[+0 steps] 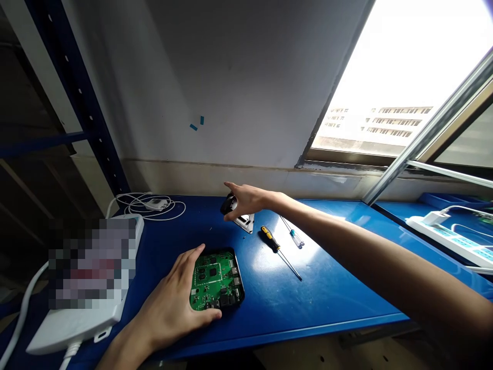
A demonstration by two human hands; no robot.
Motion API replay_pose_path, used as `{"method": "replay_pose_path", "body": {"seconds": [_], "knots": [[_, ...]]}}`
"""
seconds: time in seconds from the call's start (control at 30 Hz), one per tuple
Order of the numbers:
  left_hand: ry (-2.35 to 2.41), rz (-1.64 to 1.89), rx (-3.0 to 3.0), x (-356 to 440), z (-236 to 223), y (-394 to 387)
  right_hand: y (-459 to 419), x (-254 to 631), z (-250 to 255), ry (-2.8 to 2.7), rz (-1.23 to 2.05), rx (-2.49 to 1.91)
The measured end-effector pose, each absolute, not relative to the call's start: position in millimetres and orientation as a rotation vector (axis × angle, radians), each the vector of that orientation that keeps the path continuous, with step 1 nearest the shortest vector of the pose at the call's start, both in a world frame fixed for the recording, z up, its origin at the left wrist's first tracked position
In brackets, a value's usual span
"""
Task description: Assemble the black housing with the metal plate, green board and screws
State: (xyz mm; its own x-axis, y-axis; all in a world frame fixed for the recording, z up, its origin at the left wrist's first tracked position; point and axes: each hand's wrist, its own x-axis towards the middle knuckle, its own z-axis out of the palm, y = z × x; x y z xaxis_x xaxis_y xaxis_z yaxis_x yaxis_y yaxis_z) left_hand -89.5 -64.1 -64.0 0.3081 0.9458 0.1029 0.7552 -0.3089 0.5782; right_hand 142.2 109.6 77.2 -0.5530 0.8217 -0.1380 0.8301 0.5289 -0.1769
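My left hand (173, 293) is wrapped around the left side of a small black open case, thumb at the near edge and fingers at the far edge. Inside the case lies a green circuit board (213, 277) with metal ports along its right side. At the back of the table, my right hand (246, 199) reaches out with its thumb and fingers around a dark, rounded part (227, 204). The rest of its fingers are partly hidden. Just beneath that hand is a silvery metal plate (246, 223), partly covered by it.
A yellow-and-black screwdriver (270, 238) and a clear-handled screwdriver (296, 239) lie right of the plate. On the left stands a white device (88, 313) with a blurred screen; behind it is a coiled white cable (157, 205). A white power strip (454, 236) lies far right.
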Motion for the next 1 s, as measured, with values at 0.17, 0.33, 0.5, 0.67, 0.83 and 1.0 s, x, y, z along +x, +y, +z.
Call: {"method": "replay_pose_path", "body": {"seconds": [0.17, 0.33, 0.5, 0.67, 0.83, 1.0], "knots": [[1.570, 0.561, 2.158, -88, -57, -68, 99, 162, 96, 2.802, -0.366, 1.490], [1.586, 0.602, 2.188, -88, -61, -69, 91, 163, 88, 2.859, -0.255, 1.424], [1.596, 0.592, 2.233, -88, -65, -68, 100, 139, 52, 2.886, -0.105, 1.388], [1.593, 0.622, 2.220, -85, -62, -68, 110, 121, 22, 2.871, -0.099, 1.353], [1.592, 0.613, 2.169, -84, -56, -68, 113, 120, 34, 2.899, -0.153, 1.385], [1.579, 0.602, 2.154, -84, -54, -69, 109, 126, 58, 2.904, -0.192, 1.459]]}}
